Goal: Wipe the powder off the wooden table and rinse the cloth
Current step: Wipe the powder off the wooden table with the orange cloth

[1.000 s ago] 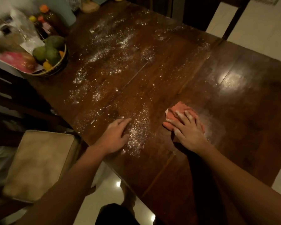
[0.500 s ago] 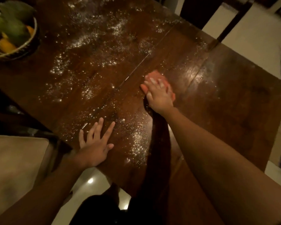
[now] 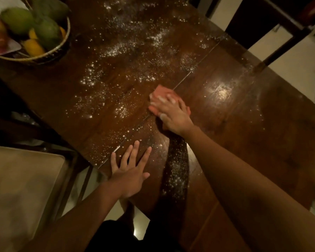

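Salmon-pink cloth (image 3: 159, 92), soft and bunched into a rough pad, lies near the middle of the dark, glossy wooden table (image 3: 262, 135), with one blunt corner pointing toward the far side. The right hand (image 3: 173, 115) presses flat on it, fingers straight and slightly apart, and covers too much to tell its long axis. White powder (image 3: 120, 49) lies in grainy, scattered patches left and far of the cloth and toward the near edge, where the left hand (image 3: 131, 171) rests palm down, fingers spread wide; a round woven basket (image 3: 63, 47) of green and yellow fruit sits far left.
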`<move>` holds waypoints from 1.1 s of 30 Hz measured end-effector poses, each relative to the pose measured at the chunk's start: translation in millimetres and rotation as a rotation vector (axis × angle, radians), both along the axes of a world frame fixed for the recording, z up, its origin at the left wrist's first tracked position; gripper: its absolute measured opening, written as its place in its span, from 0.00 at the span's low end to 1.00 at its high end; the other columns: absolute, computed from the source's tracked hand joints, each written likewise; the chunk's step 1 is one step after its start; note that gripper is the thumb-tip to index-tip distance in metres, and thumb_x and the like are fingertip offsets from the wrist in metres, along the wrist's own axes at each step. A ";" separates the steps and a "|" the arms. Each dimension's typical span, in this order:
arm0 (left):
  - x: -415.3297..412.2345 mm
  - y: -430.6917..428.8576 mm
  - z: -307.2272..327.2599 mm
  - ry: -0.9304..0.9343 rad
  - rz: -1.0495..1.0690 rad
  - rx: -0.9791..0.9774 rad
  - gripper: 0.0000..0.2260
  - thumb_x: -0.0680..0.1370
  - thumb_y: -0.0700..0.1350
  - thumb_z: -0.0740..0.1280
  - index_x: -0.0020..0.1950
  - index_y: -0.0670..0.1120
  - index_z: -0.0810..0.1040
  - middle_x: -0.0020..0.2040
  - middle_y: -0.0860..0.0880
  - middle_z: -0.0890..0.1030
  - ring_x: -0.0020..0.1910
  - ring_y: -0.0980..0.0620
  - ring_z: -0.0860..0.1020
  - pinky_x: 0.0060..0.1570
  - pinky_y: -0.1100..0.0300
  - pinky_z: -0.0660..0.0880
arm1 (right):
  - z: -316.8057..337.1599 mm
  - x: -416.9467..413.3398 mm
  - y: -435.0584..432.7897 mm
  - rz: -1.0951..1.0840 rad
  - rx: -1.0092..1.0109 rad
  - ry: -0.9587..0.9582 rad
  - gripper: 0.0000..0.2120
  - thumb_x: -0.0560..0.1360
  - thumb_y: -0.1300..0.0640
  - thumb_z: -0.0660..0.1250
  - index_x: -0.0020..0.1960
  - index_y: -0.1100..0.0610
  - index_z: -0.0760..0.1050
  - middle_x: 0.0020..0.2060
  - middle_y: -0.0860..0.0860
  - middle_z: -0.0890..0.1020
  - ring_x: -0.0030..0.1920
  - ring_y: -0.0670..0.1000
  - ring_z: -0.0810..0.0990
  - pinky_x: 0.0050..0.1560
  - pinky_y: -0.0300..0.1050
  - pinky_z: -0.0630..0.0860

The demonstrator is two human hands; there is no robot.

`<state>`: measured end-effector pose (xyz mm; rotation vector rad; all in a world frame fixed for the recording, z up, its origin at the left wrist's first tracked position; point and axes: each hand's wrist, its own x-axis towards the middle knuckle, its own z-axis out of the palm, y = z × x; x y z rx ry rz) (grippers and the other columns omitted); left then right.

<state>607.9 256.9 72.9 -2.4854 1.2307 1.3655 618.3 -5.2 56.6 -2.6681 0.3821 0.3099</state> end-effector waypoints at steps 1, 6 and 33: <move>1.0 0.2 0.3 0.004 -0.004 0.000 0.33 0.85 0.57 0.48 0.70 0.63 0.19 0.69 0.49 0.15 0.70 0.50 0.22 0.69 0.29 0.31 | 1.3 -1.8 -4.1 0.109 0.003 0.001 0.23 0.83 0.44 0.51 0.78 0.35 0.58 0.81 0.43 0.55 0.81 0.52 0.46 0.77 0.62 0.38; 3.6 0.1 3.8 0.024 -0.010 -0.001 0.33 0.85 0.56 0.48 0.71 0.62 0.20 0.69 0.49 0.15 0.69 0.50 0.21 0.68 0.29 0.29 | -7.0 10.6 -22.6 -0.374 -0.102 -0.003 0.24 0.82 0.40 0.45 0.78 0.32 0.51 0.82 0.43 0.52 0.81 0.53 0.46 0.77 0.65 0.40; 3.8 0.7 -1.3 0.044 -0.005 -0.015 0.36 0.85 0.56 0.51 0.71 0.62 0.20 0.67 0.52 0.13 0.70 0.49 0.19 0.65 0.30 0.25 | -0.2 118.0 9.9 -0.175 -0.032 -0.033 0.29 0.79 0.56 0.58 0.78 0.41 0.60 0.81 0.48 0.58 0.81 0.60 0.50 0.76 0.71 0.51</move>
